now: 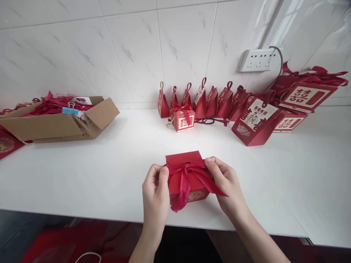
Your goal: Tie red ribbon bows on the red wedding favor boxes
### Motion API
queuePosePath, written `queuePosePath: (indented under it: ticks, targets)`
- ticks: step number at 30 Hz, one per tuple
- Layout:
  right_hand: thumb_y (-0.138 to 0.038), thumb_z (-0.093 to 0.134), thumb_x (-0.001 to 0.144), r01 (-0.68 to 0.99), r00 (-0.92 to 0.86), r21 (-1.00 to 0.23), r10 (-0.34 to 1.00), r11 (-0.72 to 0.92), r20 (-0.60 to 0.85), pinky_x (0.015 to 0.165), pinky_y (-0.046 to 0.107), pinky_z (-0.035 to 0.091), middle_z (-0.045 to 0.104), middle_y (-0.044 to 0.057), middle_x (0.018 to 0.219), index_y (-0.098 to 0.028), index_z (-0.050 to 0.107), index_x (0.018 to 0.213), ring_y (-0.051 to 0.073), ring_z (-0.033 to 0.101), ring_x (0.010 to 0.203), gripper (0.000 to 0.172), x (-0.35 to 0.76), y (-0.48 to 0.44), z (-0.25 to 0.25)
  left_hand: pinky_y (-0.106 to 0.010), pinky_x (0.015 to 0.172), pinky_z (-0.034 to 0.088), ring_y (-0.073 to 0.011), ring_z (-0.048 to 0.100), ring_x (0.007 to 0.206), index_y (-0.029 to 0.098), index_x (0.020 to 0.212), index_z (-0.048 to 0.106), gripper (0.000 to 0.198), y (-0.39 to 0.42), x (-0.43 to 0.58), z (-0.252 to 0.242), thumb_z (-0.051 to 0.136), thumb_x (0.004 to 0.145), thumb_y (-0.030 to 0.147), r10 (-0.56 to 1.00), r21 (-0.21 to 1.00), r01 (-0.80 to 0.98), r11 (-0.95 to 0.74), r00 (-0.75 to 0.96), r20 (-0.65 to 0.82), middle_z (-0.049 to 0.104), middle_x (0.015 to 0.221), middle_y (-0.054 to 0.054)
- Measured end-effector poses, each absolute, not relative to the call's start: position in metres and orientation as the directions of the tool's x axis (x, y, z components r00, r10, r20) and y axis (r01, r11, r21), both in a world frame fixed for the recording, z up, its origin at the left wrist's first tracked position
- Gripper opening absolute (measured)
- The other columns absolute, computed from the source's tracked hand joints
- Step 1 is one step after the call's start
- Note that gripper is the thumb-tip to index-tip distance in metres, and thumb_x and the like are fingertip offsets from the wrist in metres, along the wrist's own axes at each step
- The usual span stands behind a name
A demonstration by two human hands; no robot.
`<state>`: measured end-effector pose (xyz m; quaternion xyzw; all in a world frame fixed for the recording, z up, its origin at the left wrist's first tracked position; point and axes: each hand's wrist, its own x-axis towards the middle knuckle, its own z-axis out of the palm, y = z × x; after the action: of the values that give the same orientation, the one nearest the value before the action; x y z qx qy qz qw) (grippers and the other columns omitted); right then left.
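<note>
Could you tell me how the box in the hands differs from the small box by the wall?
The held box has the left hand and right hand pinching its ribbon, tails hanging loose; the far box stands untouched, its bow tidy. The far box shows a white front panel; the held box's flap is plain red. Both are red.

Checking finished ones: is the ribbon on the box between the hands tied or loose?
Tied: ribbon knotted atop the red box, tails hanging; left hand and right hand pinch it.
</note>
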<state>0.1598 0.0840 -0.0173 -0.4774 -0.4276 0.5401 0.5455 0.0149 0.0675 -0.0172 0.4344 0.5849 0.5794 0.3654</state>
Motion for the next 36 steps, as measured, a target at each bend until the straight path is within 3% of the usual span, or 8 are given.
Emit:
queuePosePath:
  ticks: [9, 13, 18, 21, 24, 27, 31, 36]
  targets:
    - [-0.051, 0.060, 0.080, -0.335, 0.062, -0.941, 0.996, -0.046, -0.070, 0.051, 0.021, 0.030, 0.046, -0.003, 0.061, -0.017, 0.047, 0.065, 0.008, 0.037, 0.054, 0.039, 0.160, 0.084, -0.021, -0.018, 0.042, 0.030, -0.0080, 0.031, 0.045, 0.020, 0.061, 0.036, 0.031, 0.068, 0.018, -0.019, 0.044, 0.086, 0.037, 0.920, 0.980, 0.191, -0.063, -0.369, 0.131, 0.032, 0.051, 0.006]
    - [-0.051, 0.054, 0.084, -0.239, 0.032, -0.970, 0.998, -0.042, -0.051, 0.055, 0.022, 0.034, 0.048, -0.001, 0.068, -0.018, 0.052, 0.072, 0.010, 0.043, 0.060, 0.035, 0.172, 0.084, -0.022, -0.020, 0.047, 0.035, -0.0099, 0.038, 0.052, 0.021, 0.064, 0.038, 0.027, 0.072, 0.008, -0.013, 0.043, 0.086, 0.036, 0.966, 0.983, 0.179, -0.049, -0.241, 0.092, 0.037, 0.058, 0.004]
    - [-0.068, 0.038, 0.083, 0.056, 0.089, -0.951, 0.947, 0.306, 0.309, 0.071, 0.030, 0.045, 0.054, 0.004, 0.087, -0.023, 0.055, 0.097, 0.019, 0.053, 0.081, 0.050, 0.185, 0.067, -0.019, -0.029, 0.084, 0.044, -0.0183, 0.054, 0.098, 0.024, 0.090, 0.057, 0.012, 0.085, -0.007, 0.016, 0.048, 0.085, 0.029, 0.930, 0.845, 0.419, -0.332, -0.007, 0.369, 0.055, 0.098, -0.003]
    - [-0.045, 0.056, 0.084, 0.387, 0.090, -0.832, 0.881, 0.398, 0.464, 0.069, 0.028, 0.048, 0.058, 0.004, 0.086, -0.023, 0.055, 0.098, 0.017, 0.057, 0.080, 0.026, 0.180, 0.055, -0.014, -0.032, 0.091, 0.043, -0.0205, 0.052, 0.109, 0.026, 0.090, 0.065, 0.020, 0.095, -0.008, 0.027, 0.045, 0.087, 0.025, 0.884, 0.743, 0.489, -0.456, 0.342, 0.318, 0.056, 0.111, -0.004]
    - [-0.018, 0.055, 0.087, 0.574, 0.020, -0.652, 0.787, 0.495, 0.616, 0.062, 0.025, 0.048, 0.058, 0.002, 0.077, -0.022, 0.056, 0.089, 0.014, 0.057, 0.071, 0.005, 0.174, 0.050, -0.013, -0.032, 0.093, 0.043, -0.0200, 0.051, 0.112, 0.028, 0.093, 0.067, 0.024, 0.100, -0.008, 0.027, 0.044, 0.088, 0.023, 0.855, 0.728, 0.501, -0.468, 0.465, 0.230, 0.053, 0.120, -0.003]
    - [-0.007, 0.051, 0.086, 0.649, -0.134, -0.416, 0.634, 0.637, 0.762, 0.065, 0.026, 0.051, 0.057, 0.004, 0.081, -0.021, 0.058, 0.092, 0.015, 0.058, 0.076, 0.017, 0.174, 0.048, -0.017, -0.032, 0.096, 0.042, -0.0194, 0.051, 0.114, 0.028, 0.095, 0.066, 0.024, 0.102, -0.008, 0.022, 0.044, 0.088, 0.023, 0.861, 0.748, 0.494, -0.443, 0.467, 0.202, 0.052, 0.123, -0.002]
    - [-0.003, 0.048, 0.087, 0.678, -0.361, -0.145, 0.499, 0.720, 0.788, 0.074, 0.033, 0.053, 0.058, 0.008, 0.087, -0.019, 0.059, 0.105, 0.022, 0.058, 0.098, 0.026, 0.180, 0.044, -0.023, -0.031, 0.099, 0.041, -0.0192, 0.049, 0.116, 0.028, 0.093, 0.067, 0.023, 0.104, -0.009, 0.019, 0.045, 0.088, 0.024, 0.878, 0.764, 0.502, -0.406, 0.445, 0.174, 0.050, 0.125, -0.001]
    - [-0.001, 0.045, 0.084, 0.650, -0.445, -0.055, 0.438, 0.758, 0.781, 0.081, 0.036, 0.055, 0.059, 0.006, 0.081, -0.018, 0.060, 0.100, 0.022, 0.060, 0.096, 0.027, 0.187, 0.038, -0.021, -0.032, 0.099, 0.041, -0.0205, 0.049, 0.117, 0.027, 0.091, 0.069, 0.024, 0.104, -0.007, 0.019, 0.045, 0.086, 0.024, 0.887, 0.768, 0.505, -0.393, 0.429, 0.172, 0.050, 0.126, -0.002]
